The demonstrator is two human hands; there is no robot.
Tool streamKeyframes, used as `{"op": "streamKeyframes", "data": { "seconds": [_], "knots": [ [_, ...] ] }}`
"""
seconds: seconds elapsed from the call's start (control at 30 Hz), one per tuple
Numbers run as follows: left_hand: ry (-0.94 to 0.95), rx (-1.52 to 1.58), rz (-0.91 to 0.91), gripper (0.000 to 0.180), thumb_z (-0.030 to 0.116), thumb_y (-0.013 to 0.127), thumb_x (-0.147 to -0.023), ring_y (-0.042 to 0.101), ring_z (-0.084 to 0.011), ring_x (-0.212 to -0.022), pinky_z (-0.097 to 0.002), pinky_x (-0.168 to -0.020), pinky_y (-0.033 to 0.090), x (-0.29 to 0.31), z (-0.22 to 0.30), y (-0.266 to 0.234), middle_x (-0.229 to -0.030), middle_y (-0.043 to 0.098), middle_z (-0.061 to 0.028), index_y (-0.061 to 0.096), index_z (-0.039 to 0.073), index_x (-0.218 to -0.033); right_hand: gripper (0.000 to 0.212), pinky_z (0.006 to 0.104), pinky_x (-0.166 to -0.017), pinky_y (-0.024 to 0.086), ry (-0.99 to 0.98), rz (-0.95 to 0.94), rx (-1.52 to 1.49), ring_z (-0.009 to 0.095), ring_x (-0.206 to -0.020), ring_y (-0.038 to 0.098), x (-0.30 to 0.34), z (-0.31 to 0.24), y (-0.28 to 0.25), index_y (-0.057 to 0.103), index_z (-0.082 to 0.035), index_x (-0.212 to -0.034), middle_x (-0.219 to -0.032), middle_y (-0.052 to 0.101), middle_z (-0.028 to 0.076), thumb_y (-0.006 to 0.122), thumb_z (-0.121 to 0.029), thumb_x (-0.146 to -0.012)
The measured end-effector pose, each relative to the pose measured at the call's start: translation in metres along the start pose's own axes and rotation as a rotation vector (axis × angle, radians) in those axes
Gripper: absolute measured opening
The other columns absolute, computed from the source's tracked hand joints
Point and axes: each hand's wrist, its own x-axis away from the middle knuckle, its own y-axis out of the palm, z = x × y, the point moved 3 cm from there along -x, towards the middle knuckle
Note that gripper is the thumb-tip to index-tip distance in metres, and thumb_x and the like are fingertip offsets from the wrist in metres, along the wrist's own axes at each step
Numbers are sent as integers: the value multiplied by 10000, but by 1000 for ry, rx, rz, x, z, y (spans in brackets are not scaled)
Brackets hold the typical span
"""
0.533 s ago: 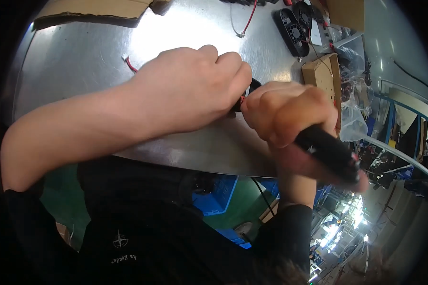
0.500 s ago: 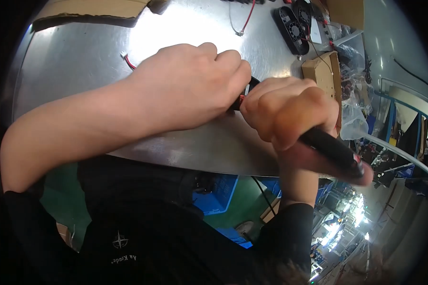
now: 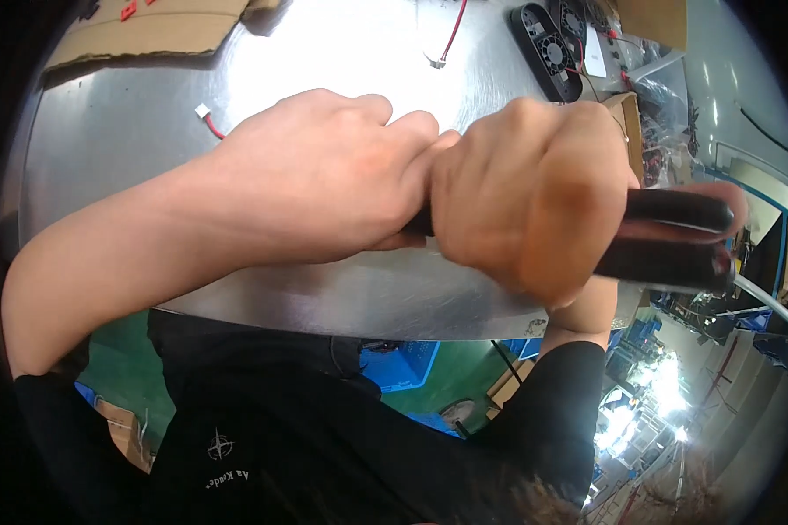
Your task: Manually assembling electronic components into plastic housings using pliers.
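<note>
My left hand [image 3: 333,179] is closed over a small black part [image 3: 422,222], mostly hidden beneath its fingers. Against it presses my right hand [image 3: 534,197], a fist around a plier-like hand tool with two black handles [image 3: 674,212]. The handles stick out to the right, and a fingertip curls past their ends. The tool's head is hidden, so I cannot tell where it meets the black part. From behind my left wrist comes a red wire [image 3: 214,128] with a white plug.
Cardboard [image 3: 140,39] with red bits lies at the metal table's far left. Another plugged red wire [image 3: 451,39] lies at the back. Black fan housings [image 3: 547,54] sit far right, beside a cardboard box [image 3: 626,114] and plastic bags. A blue crate [image 3: 403,367] stands below the table edge.
My right hand has risen and turned, swinging the handles from slanting down to nearly level; both handles now show. The left hand has shifted slightly left and down, and the black part is more hidden.
</note>
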Motion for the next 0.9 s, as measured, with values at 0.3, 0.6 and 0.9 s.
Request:
{"op": "streamKeyframes", "data": {
  "seconds": [0.3, 0.6, 0.9],
  "knots": [
    [-41, 120, -118, 524, 425, 740, -859, 654, -302, -833, -404, -708, 579, -4, 4, -1, -990, 615, -120, 619, -11, -1123, 679, 232, -674, 432, 317, -210, -130, 115, -787, 575, 11, -4, -30, 595, 14, -919, -847, 606, 6, 520, -660, -963],
    [-80, -264, 72, 728, 447, 759, -823, 609, -196, -777, -278, -543, 535, -2, 18, -3, -927, 569, -92, 569, -65, -1303, 861, 316, -570, 314, -220, 657, 530, 150, -595, 397, 58, -47, 51, 500, -140, -1134, -779, 428, 13, 657, -882, -728],
    [-83, -323, 142, 713, 437, 769, -794, 587, -174, -771, -263, -508, 507, 2, 21, 1, -898, 548, -63, 595, -45, -1290, 1208, 319, -689, 389, -285, 669, 592, 144, -687, 423, 57, -11, 49, 454, -56, -1149, -811, 455, 54, 432, -1085, -518]
  ]
}}
